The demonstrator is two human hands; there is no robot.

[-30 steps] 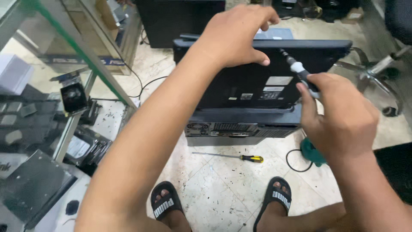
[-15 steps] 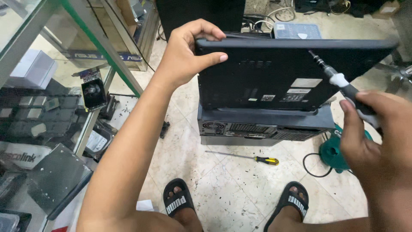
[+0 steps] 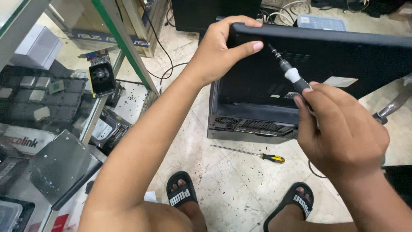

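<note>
A black laptop (image 3: 343,60) lies underside up on a black computer case (image 3: 253,122). My left hand (image 3: 221,49) grips the laptop's near left corner, thumb on the underside. My right hand (image 3: 339,126) holds a screwdriver (image 3: 286,71) with a black handle and white collar. Its tip rests on the laptop's underside near that left corner, just right of my left thumb.
A second screwdriver (image 3: 257,154) with a yellow and black handle lies on the tiled floor in front of the case. A glass shelf unit (image 3: 56,94) with computer parts, a fan and boxes stands at the left. My sandalled feet (image 3: 184,193) are at the bottom. Cables lie behind the case.
The view has shifted left. My left hand slid from the top edge to the laptop's left corner. My right hand moved the screwdriver tip from the right side to near that corner.
</note>
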